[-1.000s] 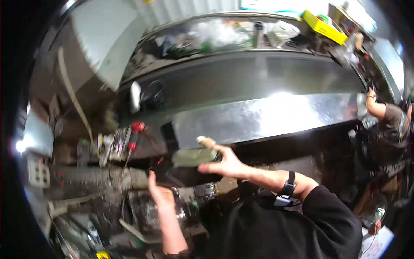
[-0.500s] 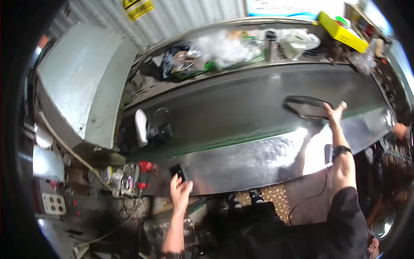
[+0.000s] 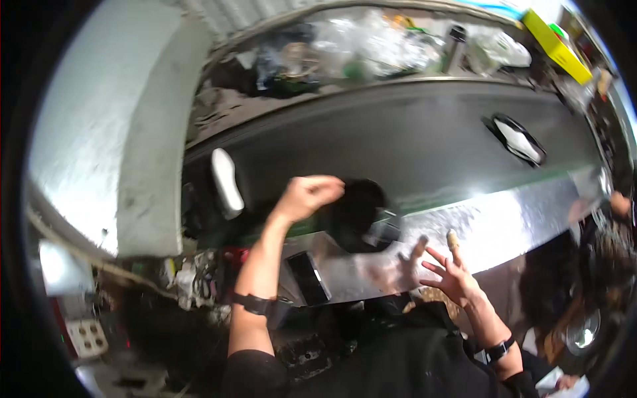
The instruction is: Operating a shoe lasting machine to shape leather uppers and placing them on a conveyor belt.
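As far as I can judge, the sorting is midway: neither hand has hold of anything, and three things lie on the dark belt (image 3: 424,126), none of them lifted off.

Farthest left is one white oblong piece (image 3: 225,182), lying on the belt well apart from my hands. Next comes my left hand (image 3: 308,196), raised over the belt and clenched into a fist; I see nothing sticking out of it, and cannot tell if something small is inside. Just beside it, to the right, sits one black tub (image 3: 361,215) at the near edge of the belt, not touched by the fist.

My right hand (image 3: 448,275) hangs in front of the shiny metal rail (image 3: 511,229), released, fingers spread, grasping nothing. Farther right, up the belt, lies one black tray (image 3: 519,139) with something white in it, out of my reach.

So: one white piece, two black containers, one band on each of my wrists. At the far right edge, one hand of another person (image 3: 620,202) shows by the rail.
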`<action>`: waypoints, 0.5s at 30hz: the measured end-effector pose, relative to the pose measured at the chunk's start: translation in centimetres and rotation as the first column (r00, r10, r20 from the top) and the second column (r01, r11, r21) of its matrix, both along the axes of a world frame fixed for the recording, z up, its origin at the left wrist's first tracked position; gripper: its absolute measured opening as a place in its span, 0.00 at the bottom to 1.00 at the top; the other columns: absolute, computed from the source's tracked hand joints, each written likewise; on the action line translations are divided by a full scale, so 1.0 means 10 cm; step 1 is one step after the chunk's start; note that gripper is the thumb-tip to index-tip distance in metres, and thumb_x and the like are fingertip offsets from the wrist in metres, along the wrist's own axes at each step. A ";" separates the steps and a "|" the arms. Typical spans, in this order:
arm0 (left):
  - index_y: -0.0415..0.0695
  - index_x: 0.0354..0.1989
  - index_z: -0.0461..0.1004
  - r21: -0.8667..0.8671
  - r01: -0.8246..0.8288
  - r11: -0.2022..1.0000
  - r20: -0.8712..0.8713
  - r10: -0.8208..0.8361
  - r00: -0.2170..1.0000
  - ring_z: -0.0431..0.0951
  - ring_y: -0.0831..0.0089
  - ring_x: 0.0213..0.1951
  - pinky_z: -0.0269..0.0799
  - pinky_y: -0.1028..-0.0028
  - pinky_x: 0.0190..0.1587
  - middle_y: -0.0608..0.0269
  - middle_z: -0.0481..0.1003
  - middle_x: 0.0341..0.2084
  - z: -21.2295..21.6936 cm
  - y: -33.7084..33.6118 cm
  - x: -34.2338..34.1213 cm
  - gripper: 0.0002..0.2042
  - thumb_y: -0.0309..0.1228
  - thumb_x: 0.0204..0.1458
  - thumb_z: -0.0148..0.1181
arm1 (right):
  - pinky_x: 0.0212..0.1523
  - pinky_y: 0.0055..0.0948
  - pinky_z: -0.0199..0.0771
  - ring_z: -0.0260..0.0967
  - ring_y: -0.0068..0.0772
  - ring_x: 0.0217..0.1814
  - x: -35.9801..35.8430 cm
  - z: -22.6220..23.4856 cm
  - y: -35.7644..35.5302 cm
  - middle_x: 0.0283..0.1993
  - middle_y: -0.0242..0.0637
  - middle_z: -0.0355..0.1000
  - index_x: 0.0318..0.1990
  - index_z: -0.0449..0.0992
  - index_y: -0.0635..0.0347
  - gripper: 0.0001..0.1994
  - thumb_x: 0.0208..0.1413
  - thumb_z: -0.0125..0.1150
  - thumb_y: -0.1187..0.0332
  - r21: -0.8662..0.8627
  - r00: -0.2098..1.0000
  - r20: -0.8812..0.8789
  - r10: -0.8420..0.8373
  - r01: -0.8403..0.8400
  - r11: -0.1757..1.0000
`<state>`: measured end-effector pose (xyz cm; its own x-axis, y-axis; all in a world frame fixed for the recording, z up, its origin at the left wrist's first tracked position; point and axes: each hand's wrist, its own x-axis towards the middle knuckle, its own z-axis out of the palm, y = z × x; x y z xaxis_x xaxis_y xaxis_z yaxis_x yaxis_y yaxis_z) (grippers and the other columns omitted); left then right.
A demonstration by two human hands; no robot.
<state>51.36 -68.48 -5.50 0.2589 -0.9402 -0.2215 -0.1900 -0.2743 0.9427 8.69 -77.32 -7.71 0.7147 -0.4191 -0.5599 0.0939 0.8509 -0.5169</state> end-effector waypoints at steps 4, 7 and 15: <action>0.37 0.64 0.67 -0.121 -0.677 0.726 0.949 0.285 0.137 0.69 0.51 0.63 0.65 0.58 0.64 0.44 0.71 0.60 -1.06 1.01 1.45 0.40 0.47 0.45 0.73 | 0.61 0.68 0.69 0.65 0.45 0.64 -0.19 -0.05 -0.04 0.58 0.40 0.67 0.74 0.44 0.44 0.38 0.63 0.62 0.66 0.118 0.963 -0.177 -0.205 0.228 0.967; 0.52 0.72 0.55 0.024 -0.949 0.315 0.802 0.560 0.206 0.72 0.47 0.60 0.67 0.53 0.62 0.42 0.70 0.60 -1.33 2.67 2.54 0.53 0.40 0.34 0.80 | 0.66 0.71 0.61 0.67 0.47 0.63 -0.26 0.12 -0.10 0.59 0.39 0.68 0.68 0.56 0.51 0.31 0.61 0.65 0.65 0.177 0.981 -0.019 -0.193 0.193 0.965; 0.50 0.65 0.67 0.064 -0.745 0.664 0.702 0.500 0.506 0.69 0.47 0.61 0.67 0.54 0.61 0.45 0.68 0.61 -0.89 1.35 0.90 0.39 0.25 0.37 0.71 | 0.57 0.62 0.73 0.64 0.55 0.66 -0.95 -0.22 -0.10 0.64 0.43 0.66 0.68 0.60 0.46 0.27 0.64 0.60 0.58 0.216 0.945 -0.062 -0.320 0.325 0.921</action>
